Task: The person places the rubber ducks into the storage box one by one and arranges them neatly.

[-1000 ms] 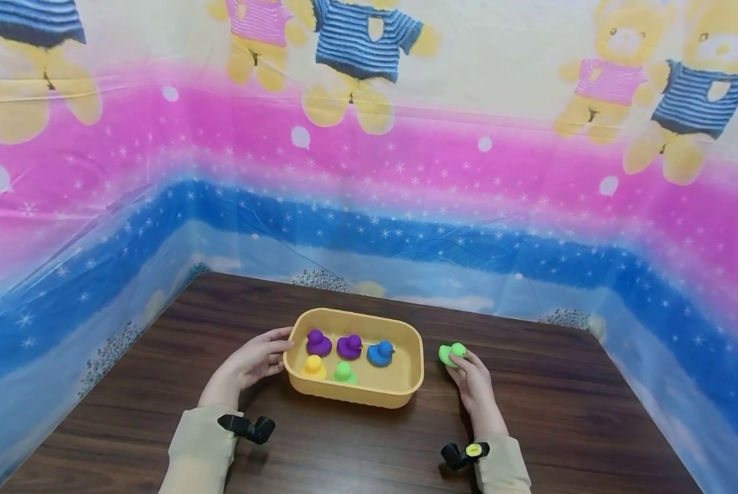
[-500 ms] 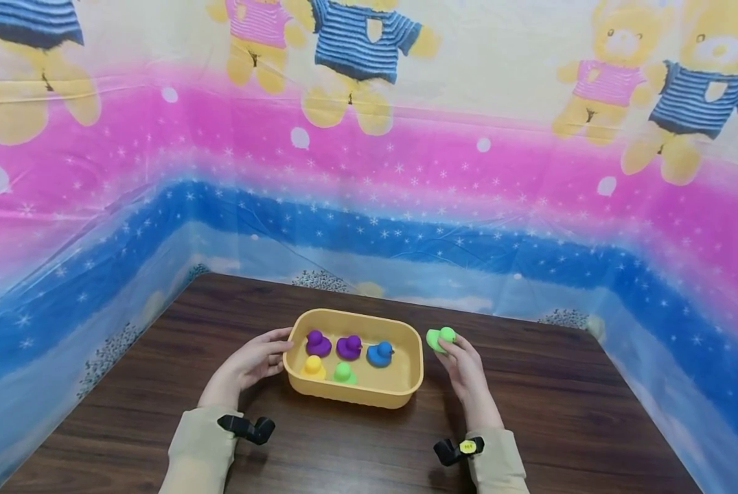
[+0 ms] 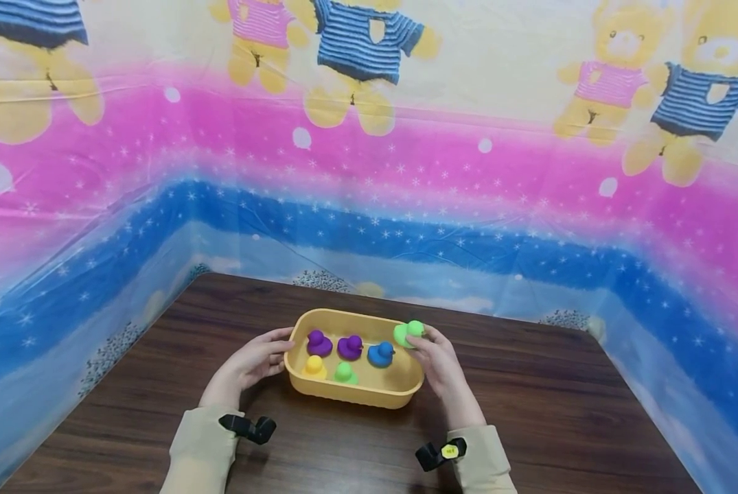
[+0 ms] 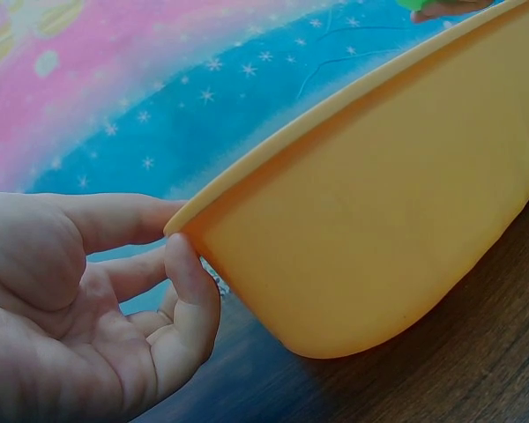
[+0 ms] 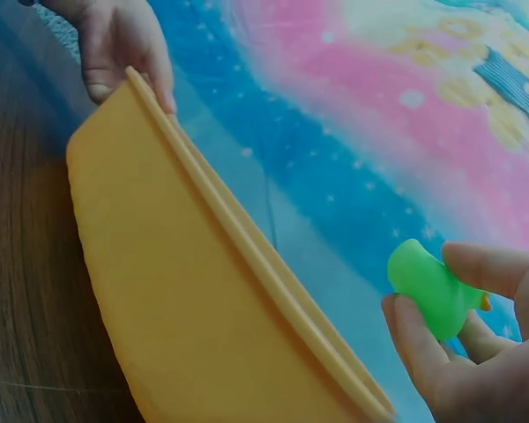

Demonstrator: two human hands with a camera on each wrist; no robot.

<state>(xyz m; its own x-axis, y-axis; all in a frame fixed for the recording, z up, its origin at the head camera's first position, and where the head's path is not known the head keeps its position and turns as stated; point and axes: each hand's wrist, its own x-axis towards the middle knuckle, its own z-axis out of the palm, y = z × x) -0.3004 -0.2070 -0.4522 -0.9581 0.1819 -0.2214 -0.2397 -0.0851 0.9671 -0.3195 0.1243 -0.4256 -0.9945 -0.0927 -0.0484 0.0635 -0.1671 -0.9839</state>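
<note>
A yellow plastic tub [image 3: 369, 396] stands on the table, holding two purple rubber ducks [image 3: 319, 345], a blue duck [image 3: 380, 355], a yellow duck [image 3: 314, 368] and a green duck [image 3: 345, 374]. At its left end my left hand [image 3: 252, 360] grips the rim, fingertips on either side of the lip in the left wrist view. My right hand [image 3: 444, 374] pinches another green rubber duck [image 5: 436, 289] between thumb and fingers. In the head view this duck overlaps the tub's back right corner; the right wrist view has it above the rim, its orange beak toward the palm.
The dark wood table [image 3: 548, 412] extends around the tub on all sides. Behind it hangs a printed cloth backdrop [image 3: 406, 165] with bears and snowflakes. A black wrist camera [image 3: 248, 428] sticks out from each sleeve.
My right hand has carried the green duck leftward and up, from beside the tub to over its right rim. The left hand and the tub have stayed in place.
</note>
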